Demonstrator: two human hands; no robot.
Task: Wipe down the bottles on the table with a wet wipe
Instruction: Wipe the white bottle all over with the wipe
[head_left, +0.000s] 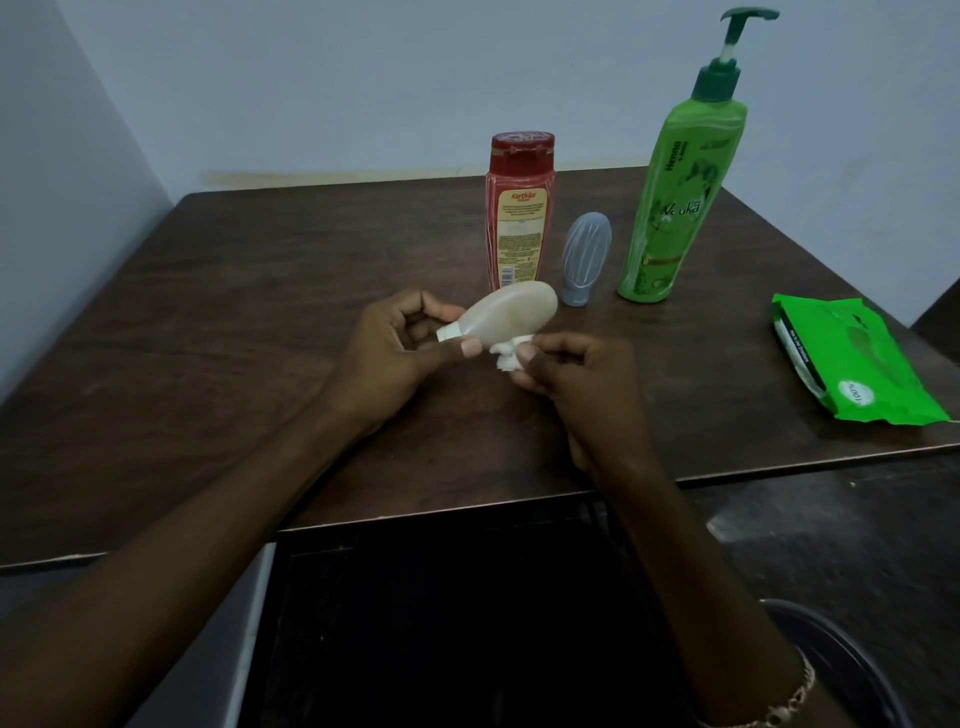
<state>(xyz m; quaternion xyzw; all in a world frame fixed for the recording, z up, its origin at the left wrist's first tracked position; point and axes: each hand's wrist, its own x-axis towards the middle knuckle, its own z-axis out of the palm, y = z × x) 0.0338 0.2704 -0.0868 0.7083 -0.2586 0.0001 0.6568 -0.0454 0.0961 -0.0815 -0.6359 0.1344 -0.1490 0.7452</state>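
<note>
While the left hand (400, 348) pinches the small translucent beige bottle (511, 312) at its white cap, with thumb and fingers curled round the neck, the right hand (576, 374) grips a crumpled white wet wipe (505, 359). It holds the wipe against the underside of the bottle, close to the neck. The two hands sit near each other, joined only by the bottle and the wipe. The bottle is held above the dark brown wood-grain bench (260, 322), tilted, with its cap to the left and its rounded base pointing up and right.

Behind it a flat red plastic bottle (519, 171) with a red flip cap stands upright. Its cream label is headed "Karthika" in orange-red letters, and the small print below is too fine to read. Just to the right, a small grey ribbed bottle (584, 254) stands on its cap, rounded end up. Further right is a tall green pump bottle (675, 197) with a dark green pump head. "Henna" runs up its side, and a larger white word across the front starts with V and ends in "ka", the middle unclear.

A flat green wet-wipe pack (852, 358) lies near the bench's right edge, well apart from the bottles. Its round white sticker seems to read "100". A thin beaded bracelet (795, 699) circles the right wrist.
</note>
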